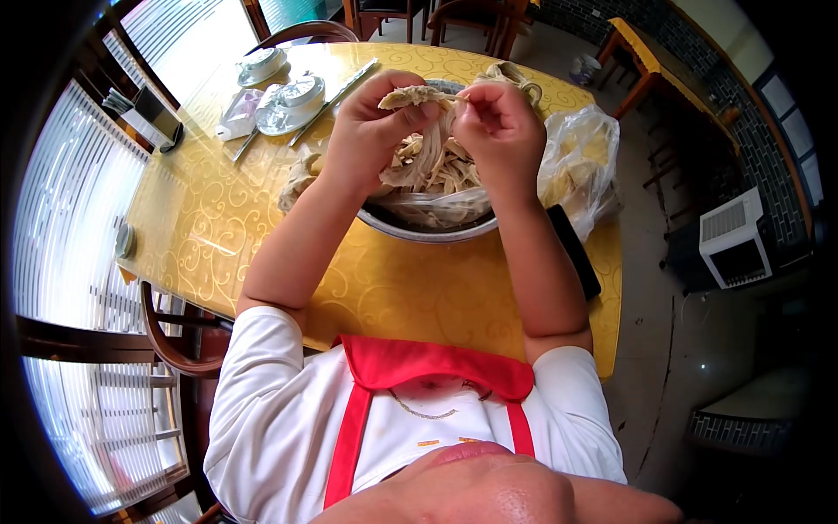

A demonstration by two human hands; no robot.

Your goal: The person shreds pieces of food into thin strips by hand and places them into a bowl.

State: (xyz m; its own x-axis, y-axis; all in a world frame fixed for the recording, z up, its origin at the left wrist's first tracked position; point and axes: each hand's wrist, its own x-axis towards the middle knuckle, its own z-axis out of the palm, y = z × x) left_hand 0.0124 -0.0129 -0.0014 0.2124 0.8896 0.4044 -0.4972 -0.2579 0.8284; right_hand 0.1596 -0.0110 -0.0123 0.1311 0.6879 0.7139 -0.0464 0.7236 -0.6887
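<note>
My left hand [374, 131] is closed on a pale beige, fibrous piece of food [406, 97] that looks like oyster mushroom. The fingertips of my right hand [504, 131] pinch its thin end, so the piece stretches between both hands. Beneath them is a round metal bowl [428, 235] with a clear plastic liner over its near side. Torn strips [449, 168] of the same food fill the bowl, and a longer strip hangs from between my hands. More of the pale food [299, 181] lies beside the bowl on the left.
A clear plastic bag [583, 153] stands right of the bowl, near a black flat object [576, 253]. Wrapped tableware [297, 98] lies at the back left of the yellow-clothed table [218, 210]. Chairs [179, 341] surround it; a white appliance [738, 236] stands on the floor.
</note>
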